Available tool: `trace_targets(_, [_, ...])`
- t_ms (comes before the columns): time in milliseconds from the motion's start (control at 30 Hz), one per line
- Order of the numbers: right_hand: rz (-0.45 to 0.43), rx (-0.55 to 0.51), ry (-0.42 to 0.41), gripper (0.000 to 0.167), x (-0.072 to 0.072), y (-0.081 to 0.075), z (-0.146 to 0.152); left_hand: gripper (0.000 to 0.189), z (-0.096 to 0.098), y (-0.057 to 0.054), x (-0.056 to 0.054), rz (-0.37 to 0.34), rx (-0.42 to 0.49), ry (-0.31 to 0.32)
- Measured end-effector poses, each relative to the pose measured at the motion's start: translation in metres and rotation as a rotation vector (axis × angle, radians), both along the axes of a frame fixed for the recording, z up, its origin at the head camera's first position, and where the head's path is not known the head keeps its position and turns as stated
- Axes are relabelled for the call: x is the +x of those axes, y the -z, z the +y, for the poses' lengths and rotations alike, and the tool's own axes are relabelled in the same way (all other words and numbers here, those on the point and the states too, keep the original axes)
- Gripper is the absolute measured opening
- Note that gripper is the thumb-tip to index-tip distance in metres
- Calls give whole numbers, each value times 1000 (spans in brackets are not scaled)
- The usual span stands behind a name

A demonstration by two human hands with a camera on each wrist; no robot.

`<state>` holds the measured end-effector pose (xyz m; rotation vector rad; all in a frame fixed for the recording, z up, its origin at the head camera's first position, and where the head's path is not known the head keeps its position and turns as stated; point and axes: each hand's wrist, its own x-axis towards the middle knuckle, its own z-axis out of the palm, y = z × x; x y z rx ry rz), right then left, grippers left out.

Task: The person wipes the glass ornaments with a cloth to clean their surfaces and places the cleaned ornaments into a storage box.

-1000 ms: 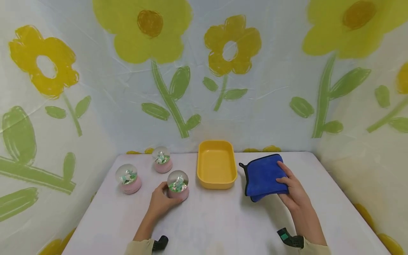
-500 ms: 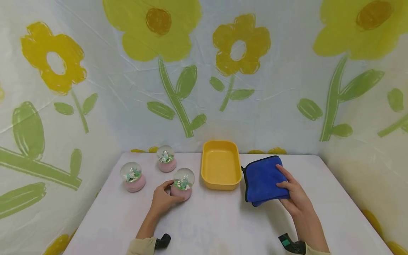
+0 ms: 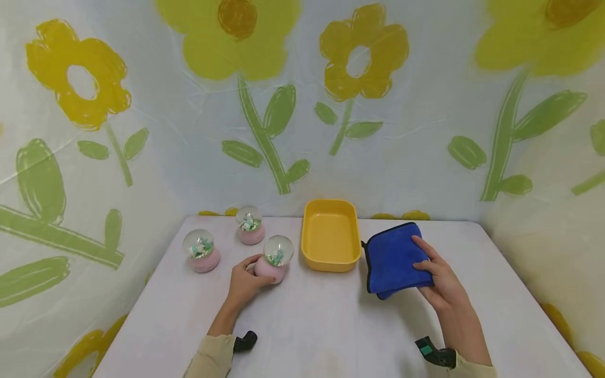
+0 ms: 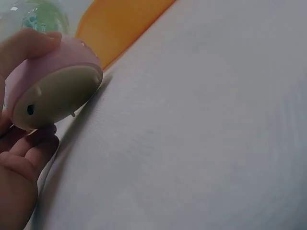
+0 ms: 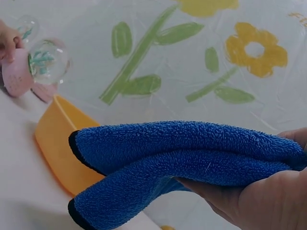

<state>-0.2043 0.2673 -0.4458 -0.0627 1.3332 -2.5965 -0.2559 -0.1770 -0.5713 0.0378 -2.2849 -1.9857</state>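
My left hand (image 3: 243, 283) grips a snow globe by its pink base (image 3: 269, 269), thumb on the near side. The globe leans to the right; its underside (image 4: 57, 98) faces the camera in the left wrist view, with the far fingers curled beneath. My right hand (image 3: 446, 286) pinches a folded blue towel (image 3: 397, 258) with black edging, held above the table at the right. The towel's two thick layers (image 5: 192, 139) show in the right wrist view. Two similar snow globes, one at the left (image 3: 202, 251) and one farther back (image 3: 250, 226), stand upright on the table.
A yellow rectangular tub (image 3: 331, 266) stands at the table's back, between the held globe and the towel. The white table (image 3: 326, 325) meets a flower-printed cloth backdrop (image 3: 416, 173) behind and at both sides.
The globe in my left hand has gone from upright to tilted rightward, its base coming up off the table. My right hand keeps hold of the towel. The head view has shifted slightly.
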Motion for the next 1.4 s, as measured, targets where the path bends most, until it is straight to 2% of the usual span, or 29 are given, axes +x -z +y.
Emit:
trace_targets(100, [25,14,19,71,0,-6,1,76,2,-9,-7,29,35,25])
trace_targets(167, [34,35,23,71,1,-8,0,76,2,-16,-6,24,48,28])
trace_targets(333, [78,99,41,73,2,-16,-8,73,0,-34,-6,71,61,44])
trace_targets(433, [106,150,43,72,3,-24,-17,74,1,-50,-6,97,72,79])
trace_targets(600, [146,294,81,69,9,-39,-41,76,8,-74,-2,136,64,116])
trace_targets(700, [169,390,124,68,12,-45,-59,73,15,-83,1,192,56,132])
trace_targets(833, [182,424,157,68,12,-48,-84,68,30,-94,6,253,92,184])
trace_targets(967, [182,401,151,70,7,-41,-111,68,49,-99,15,268,122,235])
trace_targets(1100, [174,401,142,70,6,-28,-133,68,65,-102,24,303,64,275])
trace_targets(1200, [174,408,171,70,5,-23,-141,69,74,-100,22,345,35,270])
trace_targets(1267, [169,414,205,68,5,-21,-143,71,78,-97,17,353,48,260])
trace_targets(1400, [147,385,244,66,8,-19,-145,73,87,-92,12,334,156,247])
